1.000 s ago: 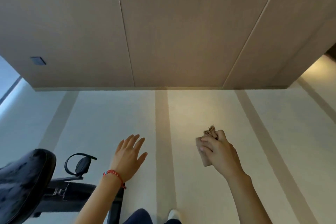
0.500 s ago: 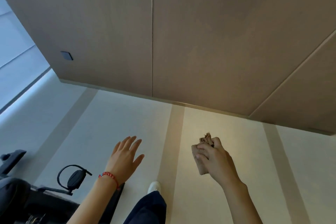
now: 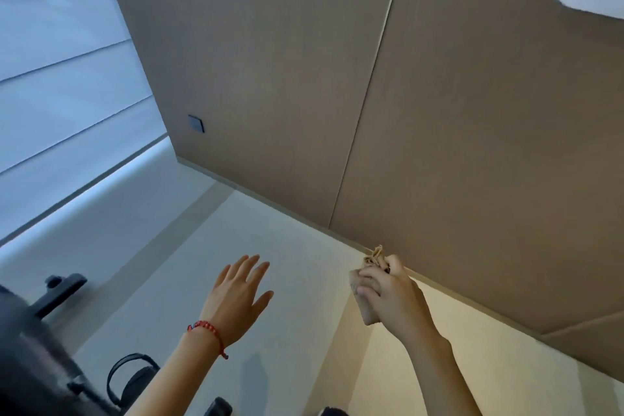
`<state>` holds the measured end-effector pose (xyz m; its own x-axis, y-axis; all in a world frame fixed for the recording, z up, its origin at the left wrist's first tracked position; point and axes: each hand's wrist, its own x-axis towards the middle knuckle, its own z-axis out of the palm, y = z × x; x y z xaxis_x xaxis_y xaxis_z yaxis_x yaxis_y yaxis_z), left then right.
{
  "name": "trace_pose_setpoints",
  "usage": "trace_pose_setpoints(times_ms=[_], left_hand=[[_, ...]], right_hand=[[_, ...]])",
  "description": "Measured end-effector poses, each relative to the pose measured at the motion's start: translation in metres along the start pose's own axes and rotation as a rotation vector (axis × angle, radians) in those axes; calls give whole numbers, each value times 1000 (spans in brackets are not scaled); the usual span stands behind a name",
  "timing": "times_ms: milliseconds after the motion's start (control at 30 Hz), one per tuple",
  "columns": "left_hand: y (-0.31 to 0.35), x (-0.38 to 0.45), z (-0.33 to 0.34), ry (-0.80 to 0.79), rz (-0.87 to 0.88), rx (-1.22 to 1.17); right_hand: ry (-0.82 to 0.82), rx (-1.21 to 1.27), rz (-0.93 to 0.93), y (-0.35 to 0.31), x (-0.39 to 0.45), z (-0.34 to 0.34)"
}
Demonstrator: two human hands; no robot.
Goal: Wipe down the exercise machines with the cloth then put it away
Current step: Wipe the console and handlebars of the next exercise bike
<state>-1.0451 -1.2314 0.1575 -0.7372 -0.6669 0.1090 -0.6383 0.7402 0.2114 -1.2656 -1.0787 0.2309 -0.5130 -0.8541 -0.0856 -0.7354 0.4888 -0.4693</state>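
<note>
The right hand (image 3: 393,297) has its grip clamped on the cloth (image 3: 366,300), a beige bundle bunched in the curled fingers (image 3: 368,282). A crumpled tuft of the cloth sticks up above the knuckles, and a flatter fold hangs below the palm. The cloth is held in the air over the floor (image 3: 297,280), touching nothing but the hand, and sits just in front of the seam where the floor meets the wall.

The left hand (image 3: 236,300) is empty, its grip apart: the fingers are spread and extended, palm facing down toward the floor. A red beaded bracelet (image 3: 207,331) circles its wrist. The two hands are well apart, at about the same height in the view, left hand to the left of the cloth.

Beyond the hands, the pale floor carries a wider tan stripe running under the right forearm. The wall is made of brown wood-toned panels (image 3: 270,78) with a thin vertical joint between them, and a small dark square plate (image 3: 196,123) is set into the left panel. To the far left a light window blind (image 3: 60,78) shows horizontal folds.

At the lower left corner sits a dark exercise machine (image 3: 37,358), blurred, with a looped pedal strap (image 3: 131,378) near the left forearm. Neither hand touches it.
</note>
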Motion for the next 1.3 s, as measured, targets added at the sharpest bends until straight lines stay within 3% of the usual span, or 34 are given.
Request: trace_pose_setpoints(times_ms=[433, 767, 1300], left_hand=[[-82, 49, -16, 106, -579, 25], [-146, 54, -35, 172, -870, 62], [-386, 90, -134, 282, -875, 169]], right_hand=[[-279, -87, -502, -94, 223, 28], [-415, -85, -774, -198, 309, 76], [-328, 54, -904, -436, 410, 156]])
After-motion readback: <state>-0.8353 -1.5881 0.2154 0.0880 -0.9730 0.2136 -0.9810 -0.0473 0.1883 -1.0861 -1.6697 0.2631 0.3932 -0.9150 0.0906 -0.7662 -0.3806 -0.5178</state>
